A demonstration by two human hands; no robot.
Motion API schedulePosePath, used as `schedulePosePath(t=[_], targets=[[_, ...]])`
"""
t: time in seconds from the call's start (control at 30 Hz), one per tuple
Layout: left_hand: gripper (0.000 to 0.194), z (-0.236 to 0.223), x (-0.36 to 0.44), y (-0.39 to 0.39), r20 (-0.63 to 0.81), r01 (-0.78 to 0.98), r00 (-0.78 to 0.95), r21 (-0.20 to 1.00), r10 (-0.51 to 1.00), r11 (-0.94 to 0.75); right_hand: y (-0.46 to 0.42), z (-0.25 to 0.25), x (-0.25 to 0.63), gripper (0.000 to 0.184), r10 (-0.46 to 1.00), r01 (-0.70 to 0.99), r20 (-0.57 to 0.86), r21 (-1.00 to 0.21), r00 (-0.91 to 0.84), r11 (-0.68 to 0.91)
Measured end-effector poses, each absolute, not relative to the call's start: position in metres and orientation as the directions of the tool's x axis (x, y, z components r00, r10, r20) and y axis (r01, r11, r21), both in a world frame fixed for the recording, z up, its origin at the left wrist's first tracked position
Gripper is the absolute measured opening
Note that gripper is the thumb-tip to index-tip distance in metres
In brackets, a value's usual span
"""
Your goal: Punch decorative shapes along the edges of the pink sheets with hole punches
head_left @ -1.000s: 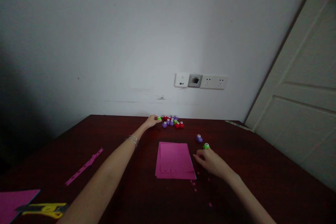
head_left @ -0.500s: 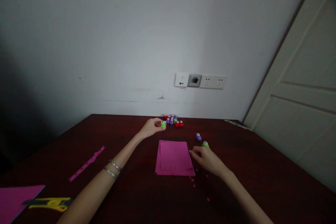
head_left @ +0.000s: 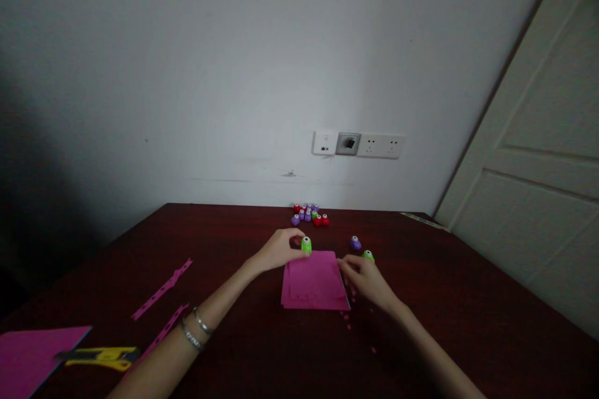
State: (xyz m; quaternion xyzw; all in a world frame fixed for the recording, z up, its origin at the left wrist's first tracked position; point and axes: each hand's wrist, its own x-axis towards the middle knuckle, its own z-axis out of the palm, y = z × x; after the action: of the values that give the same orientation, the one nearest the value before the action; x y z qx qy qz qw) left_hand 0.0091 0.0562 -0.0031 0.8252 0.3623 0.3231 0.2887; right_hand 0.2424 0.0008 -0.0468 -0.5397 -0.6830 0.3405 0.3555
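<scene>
My left hand pinches a small green craft punch with a white round top, upright over the far edge of a stack of pink paper sheets. At the stack's right edge is my right hand, its fingers curled together and the tips on the paper's edge. Just beyond the right hand stands another green punch, partly hidden by it. A purple punch is a little farther back.
Several red, purple and green punches cluster near the wall. Pink paper scraps lie right of the stack. Punched pink strips, a yellow utility knife and a larger pink sheet lie at left. A ruler-like strip lies far right.
My left hand has brought the green punch from beside the far cluster toward me and right, over the paper's far edge. My right hand stays at the paper's right edge, slightly shifted.
</scene>
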Motion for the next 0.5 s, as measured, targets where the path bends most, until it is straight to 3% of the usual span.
schedulePosePath(t=[0.23,0.5], targets=[[0.027,-0.002,0.018,0.045,0.349,0.397,0.561,0.683,0.751,-0.613,-0.001,-0.054,0.221,0.041,0.981,0.222,0.024,-0.973,-0.192,0.067],[0.028,-0.002,0.03,0.029,0.362,0.417,0.603,0.616,0.711,-0.668,-0.009,-0.055,0.208,0.047,0.972,0.018,-0.085,-0.996,-0.219,-0.083]])
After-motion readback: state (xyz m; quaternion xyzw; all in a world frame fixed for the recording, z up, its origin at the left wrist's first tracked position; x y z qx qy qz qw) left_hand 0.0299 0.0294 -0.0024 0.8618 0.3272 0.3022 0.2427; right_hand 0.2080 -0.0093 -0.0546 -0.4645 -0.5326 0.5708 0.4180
